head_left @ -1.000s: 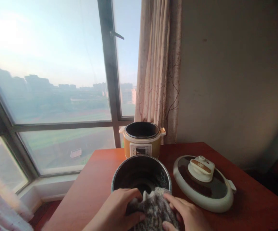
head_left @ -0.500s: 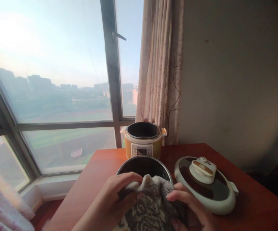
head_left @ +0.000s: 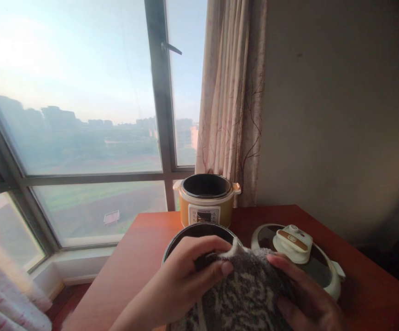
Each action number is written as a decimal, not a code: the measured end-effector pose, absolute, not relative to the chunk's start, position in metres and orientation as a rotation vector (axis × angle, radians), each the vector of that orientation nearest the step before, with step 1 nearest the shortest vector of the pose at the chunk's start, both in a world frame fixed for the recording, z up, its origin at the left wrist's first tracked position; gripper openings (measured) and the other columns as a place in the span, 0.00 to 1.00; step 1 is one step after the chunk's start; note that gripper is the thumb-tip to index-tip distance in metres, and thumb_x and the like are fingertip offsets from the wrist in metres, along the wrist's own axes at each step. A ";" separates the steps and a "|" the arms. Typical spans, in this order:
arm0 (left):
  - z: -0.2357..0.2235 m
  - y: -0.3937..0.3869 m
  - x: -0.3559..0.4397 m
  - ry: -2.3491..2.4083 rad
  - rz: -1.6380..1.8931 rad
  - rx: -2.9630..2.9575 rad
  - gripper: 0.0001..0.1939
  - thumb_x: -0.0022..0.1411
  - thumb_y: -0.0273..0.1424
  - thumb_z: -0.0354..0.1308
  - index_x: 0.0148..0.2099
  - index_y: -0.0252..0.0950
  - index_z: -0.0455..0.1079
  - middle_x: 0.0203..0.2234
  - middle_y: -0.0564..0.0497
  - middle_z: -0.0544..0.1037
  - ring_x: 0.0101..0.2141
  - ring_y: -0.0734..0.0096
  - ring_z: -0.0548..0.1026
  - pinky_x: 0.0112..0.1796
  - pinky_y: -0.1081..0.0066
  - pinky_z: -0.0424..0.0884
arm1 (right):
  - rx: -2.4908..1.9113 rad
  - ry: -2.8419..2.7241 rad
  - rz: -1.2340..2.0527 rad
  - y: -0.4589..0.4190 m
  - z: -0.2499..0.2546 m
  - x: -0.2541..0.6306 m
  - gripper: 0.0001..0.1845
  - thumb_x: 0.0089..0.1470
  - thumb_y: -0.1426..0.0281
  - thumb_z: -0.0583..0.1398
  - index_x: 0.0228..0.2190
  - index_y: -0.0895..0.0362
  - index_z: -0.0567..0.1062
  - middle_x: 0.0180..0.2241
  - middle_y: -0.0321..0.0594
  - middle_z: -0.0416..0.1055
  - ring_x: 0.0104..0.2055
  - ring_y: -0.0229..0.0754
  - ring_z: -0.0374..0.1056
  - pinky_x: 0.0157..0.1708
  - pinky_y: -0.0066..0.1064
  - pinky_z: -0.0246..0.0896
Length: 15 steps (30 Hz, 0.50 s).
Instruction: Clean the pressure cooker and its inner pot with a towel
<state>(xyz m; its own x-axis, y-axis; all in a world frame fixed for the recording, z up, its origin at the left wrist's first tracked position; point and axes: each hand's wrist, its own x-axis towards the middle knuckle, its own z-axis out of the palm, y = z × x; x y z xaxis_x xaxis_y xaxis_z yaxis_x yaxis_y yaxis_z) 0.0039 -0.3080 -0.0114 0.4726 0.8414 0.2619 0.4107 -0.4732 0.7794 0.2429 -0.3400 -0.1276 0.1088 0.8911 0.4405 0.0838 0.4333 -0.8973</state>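
A grey and cream patterned cloth [head_left: 244,294] hangs between my two hands at the bottom of the view. My left hand [head_left: 188,276] pinches its upper edge between thumb and fingers. On the other side, my right hand [head_left: 303,289] grips the cloth's right part, its lower fingers in shadow. Right behind the hands stands a dark inner pot [head_left: 182,236] with a metal rim, partly covered by the left hand and the cloth. Whether the cloth touches the pot's rim I cannot tell.
An orange and white electric pressure cooker [head_left: 204,207] stands with its top uncovered at the table's far edge. Its round lid [head_left: 326,266] lies on the right of the reddish table [head_left: 116,276]. Behind are a window [head_left: 92,138] and a curtain [head_left: 223,92].
Both hands have moved to the right with the cloth, and more of its patterned side now shows. The cloth and right hand now cover part of the lid.
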 end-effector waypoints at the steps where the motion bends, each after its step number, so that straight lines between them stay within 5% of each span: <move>1: -0.019 -0.299 0.006 1.063 0.816 2.124 0.16 0.67 0.42 0.54 0.47 0.39 0.77 0.38 0.51 0.81 0.40 0.64 0.76 0.42 0.72 0.70 | -0.984 -1.389 0.744 -0.331 -0.135 0.243 0.19 0.58 0.64 0.62 0.51 0.49 0.78 0.55 0.44 0.73 0.57 0.52 0.70 0.56 0.39 0.67; 4: -0.053 -0.271 0.008 1.347 0.634 2.314 0.15 0.63 0.36 0.59 0.51 0.39 0.75 0.43 0.47 0.80 0.44 0.57 0.76 0.46 0.63 0.69 | -1.097 -1.594 0.657 -0.305 -0.160 0.240 0.22 0.58 0.67 0.60 0.54 0.49 0.76 0.57 0.43 0.72 0.60 0.51 0.67 0.60 0.40 0.62; 8: -0.095 -0.259 0.003 1.459 0.236 2.507 0.24 0.56 0.42 0.66 0.54 0.39 0.75 0.46 0.41 0.78 0.48 0.42 0.74 0.47 0.52 0.69 | -1.222 -1.797 0.567 -0.290 -0.180 0.233 0.24 0.58 0.71 0.56 0.54 0.50 0.76 0.60 0.43 0.69 0.63 0.49 0.64 0.62 0.42 0.60; 12: -0.097 -0.281 -0.008 1.281 0.348 2.393 0.13 0.66 0.39 0.57 0.47 0.41 0.78 0.43 0.48 0.80 0.45 0.57 0.76 0.46 0.65 0.69 | -1.288 -1.930 0.450 -0.294 -0.170 0.232 0.27 0.55 0.76 0.53 0.54 0.52 0.75 0.58 0.44 0.70 0.61 0.49 0.66 0.61 0.46 0.61; 15: -0.092 -0.299 -0.015 1.087 0.370 2.316 0.15 0.66 0.41 0.55 0.47 0.41 0.77 0.39 0.50 0.81 0.38 0.63 0.79 0.39 0.72 0.70 | -1.379 -2.001 0.317 -0.294 -0.156 0.233 0.25 0.52 0.78 0.53 0.49 0.56 0.78 0.52 0.48 0.74 0.54 0.52 0.70 0.57 0.49 0.65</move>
